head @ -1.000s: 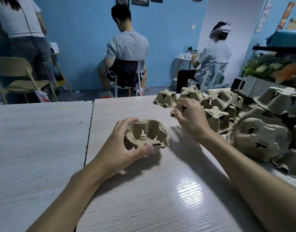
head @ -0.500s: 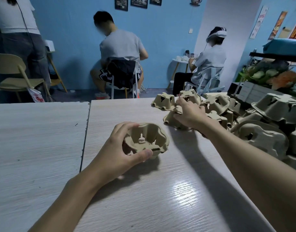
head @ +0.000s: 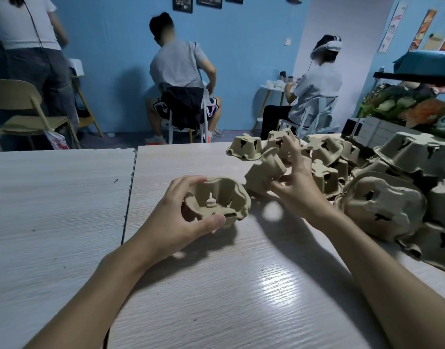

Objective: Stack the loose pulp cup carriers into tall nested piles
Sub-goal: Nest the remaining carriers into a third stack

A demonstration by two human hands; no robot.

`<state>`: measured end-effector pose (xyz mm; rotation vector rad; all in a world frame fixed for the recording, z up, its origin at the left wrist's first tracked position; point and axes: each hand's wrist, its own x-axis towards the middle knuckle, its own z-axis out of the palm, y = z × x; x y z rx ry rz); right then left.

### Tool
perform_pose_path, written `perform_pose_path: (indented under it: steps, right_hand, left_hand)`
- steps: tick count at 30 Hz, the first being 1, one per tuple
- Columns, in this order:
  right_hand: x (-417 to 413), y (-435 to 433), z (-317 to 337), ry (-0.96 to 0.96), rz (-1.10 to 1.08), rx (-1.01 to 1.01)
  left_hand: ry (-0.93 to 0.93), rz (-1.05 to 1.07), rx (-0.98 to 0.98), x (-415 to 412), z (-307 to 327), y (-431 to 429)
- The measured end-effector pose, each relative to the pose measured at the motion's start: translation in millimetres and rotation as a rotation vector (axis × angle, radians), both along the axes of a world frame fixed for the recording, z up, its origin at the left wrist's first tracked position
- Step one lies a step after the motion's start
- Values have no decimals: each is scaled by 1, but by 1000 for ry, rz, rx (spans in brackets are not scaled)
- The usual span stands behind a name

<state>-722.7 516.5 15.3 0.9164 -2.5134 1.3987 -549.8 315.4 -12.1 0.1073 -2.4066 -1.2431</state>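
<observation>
Hands are gripping two brown moulded-pulp cup carriers. Left hand is cupping the upturned carrier, right hand pinching the tilted carrier.

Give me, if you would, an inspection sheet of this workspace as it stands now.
Surface: pale wood-grain table, butted against a second table on the left.
Job's things: cups-up carrier near the middle; tilted carrier beside it; pile of carriers on the right, mostly upside down, not nested.
Clutter: nothing seen.
Hands: left hand grips the cups-up carrier; right hand holds the tilted carrier.
Cables: thin cable hanging from a seated person's headset.
Surroundings: blue wall, three people with backs turned, wooden chair on the left.
</observation>
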Motion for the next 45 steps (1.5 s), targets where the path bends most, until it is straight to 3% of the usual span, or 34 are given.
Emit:
perform_pose_path:
  steps: [3,7,11,14,19,31,39,45]
  right_hand:
    - [5,4,7,-18,111,143]
    - [5,5,7,-113,144,105]
    - [4,4,8,-54,42,-15]
    - [6,1,11,-16,18,-213]
    - [34,-12,18,-182,303,-463]
    - [48,-20,7,-293,518,-222]
    - [40,-17,3,-279,466,-58]
    - [29,-25,-1,-241,394,-93]
  left_hand:
    - [-5,3,3,0,-1,-1]
    - [1,12,-6,-1,-3,-2]
    - [-9,11,7,-1,-4,-2]
    - [-6,0,35,-1,-4,-2]
    - [-8,-8,88,-1,-3,-2]
    - [14,-27,222,0,-5,1]
    - [-34,39,109,0,-2,1]
    - [-4,67,4,0,0,2]
